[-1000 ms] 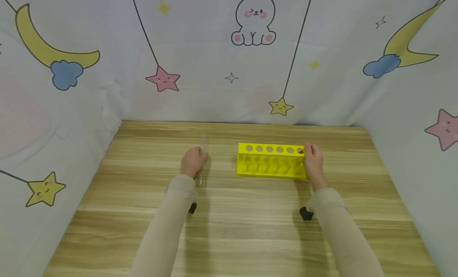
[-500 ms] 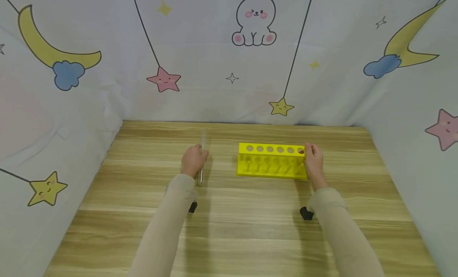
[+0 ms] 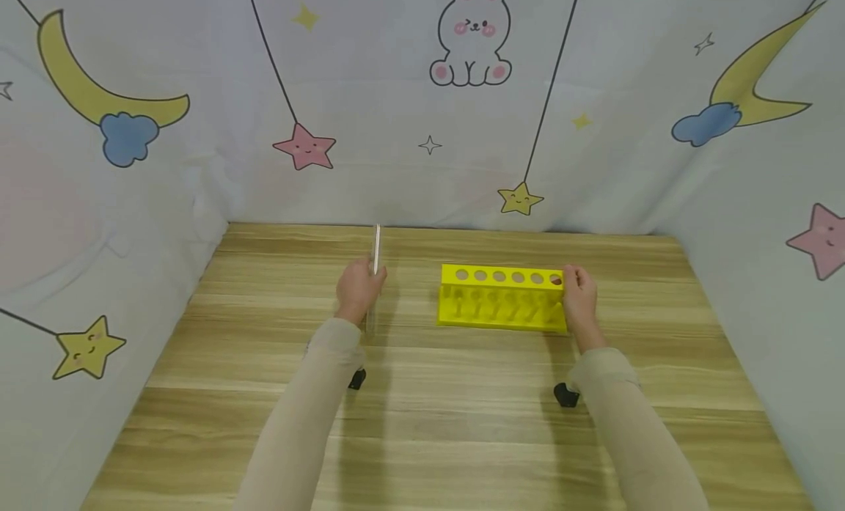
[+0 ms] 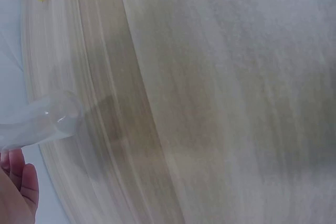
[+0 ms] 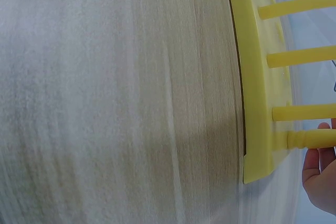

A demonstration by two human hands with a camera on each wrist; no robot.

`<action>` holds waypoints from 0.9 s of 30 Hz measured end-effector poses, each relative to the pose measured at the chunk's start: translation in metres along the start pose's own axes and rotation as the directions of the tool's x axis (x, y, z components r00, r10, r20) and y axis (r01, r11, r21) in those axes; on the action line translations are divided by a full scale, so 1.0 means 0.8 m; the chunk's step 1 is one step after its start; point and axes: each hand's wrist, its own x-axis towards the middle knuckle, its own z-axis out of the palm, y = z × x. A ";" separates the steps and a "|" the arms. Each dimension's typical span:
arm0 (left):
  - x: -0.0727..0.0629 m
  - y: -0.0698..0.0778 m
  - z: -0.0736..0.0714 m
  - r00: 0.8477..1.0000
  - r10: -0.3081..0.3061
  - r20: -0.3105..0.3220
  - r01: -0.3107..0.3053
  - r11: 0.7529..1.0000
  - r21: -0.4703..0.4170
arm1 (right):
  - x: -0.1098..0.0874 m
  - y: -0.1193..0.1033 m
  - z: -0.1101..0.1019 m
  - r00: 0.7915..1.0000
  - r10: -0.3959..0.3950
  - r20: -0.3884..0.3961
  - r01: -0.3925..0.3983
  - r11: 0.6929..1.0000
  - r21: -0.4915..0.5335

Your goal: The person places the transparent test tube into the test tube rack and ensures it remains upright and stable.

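In the head view my left hand (image 3: 357, 288) holds a clear glass test tube (image 3: 377, 248) around its middle, with the tube's top above the fingers. Its rounded bottom end (image 4: 65, 114) shows close over the wood in the left wrist view. To the right stands a yellow test tube rack (image 3: 503, 325), with a row of round holes along its top. My right hand (image 3: 580, 298) grips the rack's right end. Seen from the right wrist, thumb and fingers (image 5: 311, 162) close round the yellow end post (image 5: 302, 139), beside several pegs on the rack's base (image 5: 254, 129).
The wood-grain table (image 3: 462, 430) lies under both hands. White printed cloth (image 3: 370, 78) with moons, stars and a rabbit hangs behind and along both sides. A black piece (image 3: 357, 379) shows at the left cuff and another black piece (image 3: 565, 395) at the right one.
My left hand has risen slightly in the head view, and the test tube's top now reaches higher, near the table's back edge. The right hand and the rack stay in place.
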 end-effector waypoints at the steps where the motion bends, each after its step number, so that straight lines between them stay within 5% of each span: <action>1: 0.000 0.001 0.000 1.000 0.003 -0.009 -0.003 1.000 -0.002 | 0.000 0.000 0.000 1.000 0.001 -0.001 -0.001 1.000 -0.001; 27: -0.004 0.014 -0.012 0.991 0.043 -0.125 -0.051 0.997 -0.066 | 0.002 0.003 0.001 1.000 -0.020 -0.021 0.020 1.000 0.003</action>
